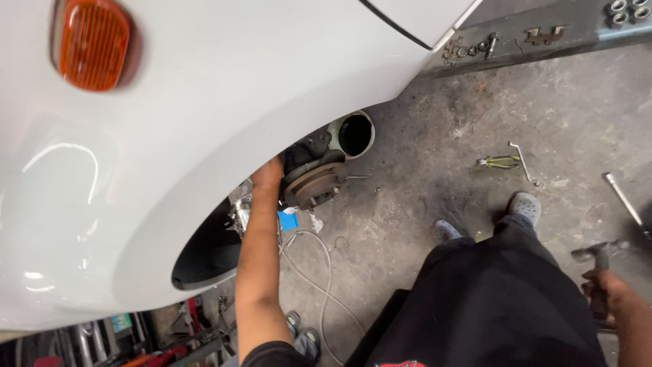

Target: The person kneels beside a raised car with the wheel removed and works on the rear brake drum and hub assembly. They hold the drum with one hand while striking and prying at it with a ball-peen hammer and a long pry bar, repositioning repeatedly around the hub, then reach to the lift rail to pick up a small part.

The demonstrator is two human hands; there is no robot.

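A stained grey concrete floor [435, 129] lies under a raised white car fender [204, 136]. The left hand [268, 173] reaches into the wheel arch beside the rusty brake disc [314, 185]; whether its grip is spread or pressed together cannot be told. Well right of the disc, the right hand [604, 285] wraps tight around a hammer [598, 261]. Pliers [499, 162] lie on the floor beyond the disc.

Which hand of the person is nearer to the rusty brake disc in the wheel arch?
Left. The left hand reaches into the wheel arch right beside the brake disc. The right hand is far off to the right, gripping a hammer.
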